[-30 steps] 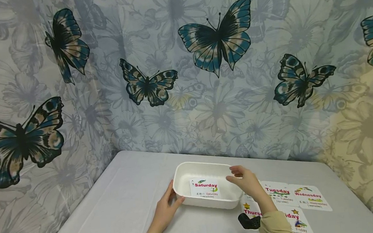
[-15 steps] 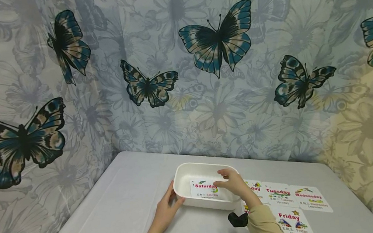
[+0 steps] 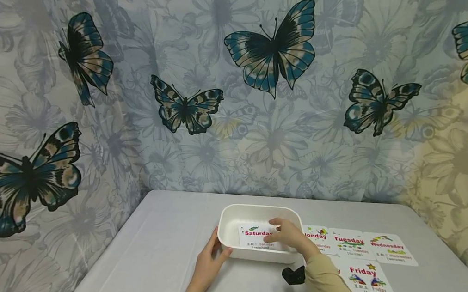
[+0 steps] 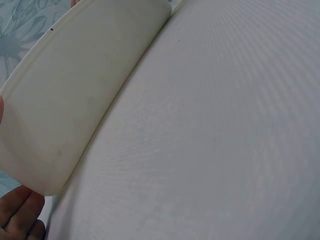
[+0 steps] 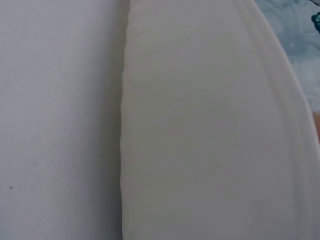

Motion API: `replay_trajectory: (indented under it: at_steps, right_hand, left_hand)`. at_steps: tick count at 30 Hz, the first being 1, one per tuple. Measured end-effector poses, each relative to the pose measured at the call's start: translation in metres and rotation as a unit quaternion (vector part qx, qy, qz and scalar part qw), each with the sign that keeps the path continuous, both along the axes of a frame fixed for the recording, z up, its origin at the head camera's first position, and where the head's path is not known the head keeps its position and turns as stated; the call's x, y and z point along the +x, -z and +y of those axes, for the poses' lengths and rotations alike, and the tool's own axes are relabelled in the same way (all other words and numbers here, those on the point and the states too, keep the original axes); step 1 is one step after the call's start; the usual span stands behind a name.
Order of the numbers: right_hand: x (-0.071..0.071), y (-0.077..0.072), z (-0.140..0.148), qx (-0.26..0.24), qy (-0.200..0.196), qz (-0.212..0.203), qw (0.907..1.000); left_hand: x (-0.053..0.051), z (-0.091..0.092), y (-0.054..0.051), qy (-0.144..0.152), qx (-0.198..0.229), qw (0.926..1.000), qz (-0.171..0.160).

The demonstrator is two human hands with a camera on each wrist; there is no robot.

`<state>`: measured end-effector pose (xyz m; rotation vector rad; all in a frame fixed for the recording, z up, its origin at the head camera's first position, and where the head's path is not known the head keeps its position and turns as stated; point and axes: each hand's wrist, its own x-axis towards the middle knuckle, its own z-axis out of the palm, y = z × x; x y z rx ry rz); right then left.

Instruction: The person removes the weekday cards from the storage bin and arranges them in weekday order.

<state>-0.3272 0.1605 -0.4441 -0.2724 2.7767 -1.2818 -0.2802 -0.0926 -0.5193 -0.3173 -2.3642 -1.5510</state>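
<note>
A white plastic box (image 3: 264, 257) stands on the table, and a "Saturday" card (image 3: 253, 239) lies face up inside. My left hand (image 3: 208, 265) holds the box at its near left corner, thumb at the front and fingers along the end. In the left wrist view, its fingers (image 4: 22, 212) touch the bottom of that end wall. My right hand (image 3: 291, 236) reaches over the right side into the box, thumb and fingers apart above the card's right part, which it covers. Contact with the card cannot be made out. The right wrist view shows mostly the box's outer wall (image 5: 210, 120).
Right of the box lie a "Monday" card (image 3: 319, 237), a "Tuesday" card (image 3: 349, 242), a "Wednesday" card (image 3: 389, 247) and a "Friday" card (image 3: 366, 277). Another card is mostly behind the right arm. The white table (image 3: 143, 256) meets a butterfly-patterned backdrop (image 3: 206, 167).
My right hand has moved left and down from above the box's right rim to over the "Saturday" card, uncovering more of the "Monday" and "Friday" cards. My left hand and the box have stayed put.
</note>
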Motion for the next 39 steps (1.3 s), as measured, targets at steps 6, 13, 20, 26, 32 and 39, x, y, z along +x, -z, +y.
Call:
replay_trajectory:
  at_steps: [6, 13, 20, 26, 32, 39]
  right_hand:
    - [-0.003, 0.004, -0.004, 0.010, -0.005, -0.034, 0.9994]
    - [-0.007, 0.007, -0.006, 0.026, -0.004, -0.046, 0.9986]
    - [-0.012, 0.007, -0.007, 0.042, -0.001, -0.040, 0.9983]
    - [-0.017, 0.011, -0.007, 0.091, -0.002, -0.012, 0.9958]
    - [-0.021, 0.015, -0.008, 0.111, 0.004, 0.000, 0.9938]
    - [-0.024, 0.019, -0.008, 0.084, 0.018, -0.005, 0.9963]
  left_hand:
    - [0.001, 0.000, -0.002, 0.000, 0.003, 1.0000, -0.006]
    - [0.003, 0.001, -0.004, 0.003, 0.007, 0.9998, -0.017]
    - [0.003, 0.001, -0.005, 0.002, 0.005, 0.9998, -0.018]
    - [0.002, 0.001, -0.004, 0.000, 0.006, 0.9998, -0.018]
    - [0.001, 0.001, -0.004, 0.001, 0.005, 0.9999, -0.015]
    - [0.001, 0.000, -0.003, 0.001, 0.006, 0.9999, -0.015]
